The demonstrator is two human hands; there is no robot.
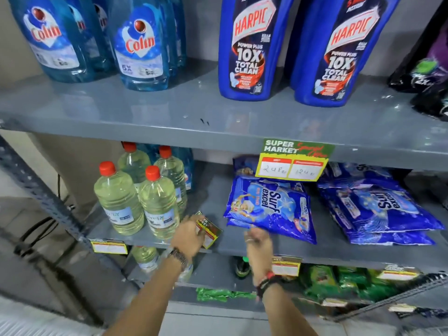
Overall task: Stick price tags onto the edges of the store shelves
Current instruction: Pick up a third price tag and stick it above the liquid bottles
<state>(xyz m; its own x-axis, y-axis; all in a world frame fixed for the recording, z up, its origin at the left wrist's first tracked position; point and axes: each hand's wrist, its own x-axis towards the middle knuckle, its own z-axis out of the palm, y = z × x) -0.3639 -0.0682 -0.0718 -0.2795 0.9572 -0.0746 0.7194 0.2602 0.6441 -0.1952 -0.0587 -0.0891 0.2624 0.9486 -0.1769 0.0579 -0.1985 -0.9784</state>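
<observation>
A grey metal shelf unit (169,112) fills the view. On its top board stand 2 blue Harpic bottles (244,47) and, further along to the side, clear blue Colin bottles (143,49). A green and yellow "Super Market" price tag (294,159) hangs from the front edge of that board, below the Harpic bottles, with 2 handwritten white boxes. Below that tag, on the middle shelf (315,251), lie blue Surf excel packets (271,207); to the side of them stand red-capped bottles of pale yellow liquid (118,200). More small tags (109,246) are stuck along the middle shelf's front edge. The left hand (188,235), a watch on its wrist, pinches a loose price tag (209,230) just over that front edge, between the pale bottles and the Surf excel packets. The right hand (257,241), blurred, hovers at the packets' near corner; whether its fingers are spread or closed cannot be told.
</observation>
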